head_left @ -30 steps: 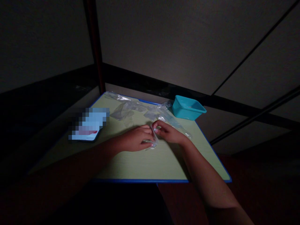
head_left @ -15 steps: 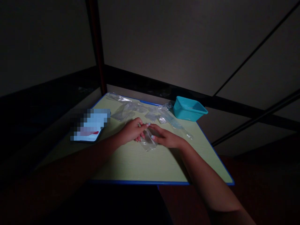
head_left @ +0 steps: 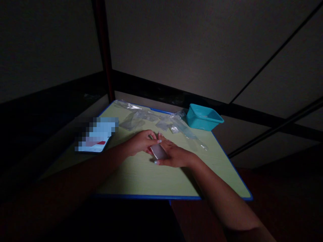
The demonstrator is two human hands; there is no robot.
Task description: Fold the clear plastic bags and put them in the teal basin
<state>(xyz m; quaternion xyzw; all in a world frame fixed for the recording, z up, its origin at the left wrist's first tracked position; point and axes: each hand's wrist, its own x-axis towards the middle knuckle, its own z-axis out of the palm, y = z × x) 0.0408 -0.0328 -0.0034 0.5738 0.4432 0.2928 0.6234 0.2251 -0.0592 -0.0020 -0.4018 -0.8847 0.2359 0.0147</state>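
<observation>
Between my hands, just above or on the table, is a small plastic bag (head_left: 158,152), which now shows as a flat, greyish, shiny rectangle. My left hand (head_left: 141,143) pinches its far left edge, with the thumb on top and the other fingers curled under. My right hand (head_left: 175,153) lies over its right part, fingers stretched along the far side and thumb along the near side. The right palm hides part of the bag. Beyond my hands lie several crumpled clear plastic bags (head_left: 164,122).
A turquoise plastic basket (head_left: 202,121) stands at the table's back right edge. On the left lies a phone (head_left: 101,134) with a lit, partly blurred screen. The pale table (head_left: 151,181) has a blue rim. Walls close in behind and at the left.
The bag was loose and see-through, hanging toward me; now it is flat and greyish. My right hand has moved over it, thumb lower and to the left. My left hand has shifted slightly.
</observation>
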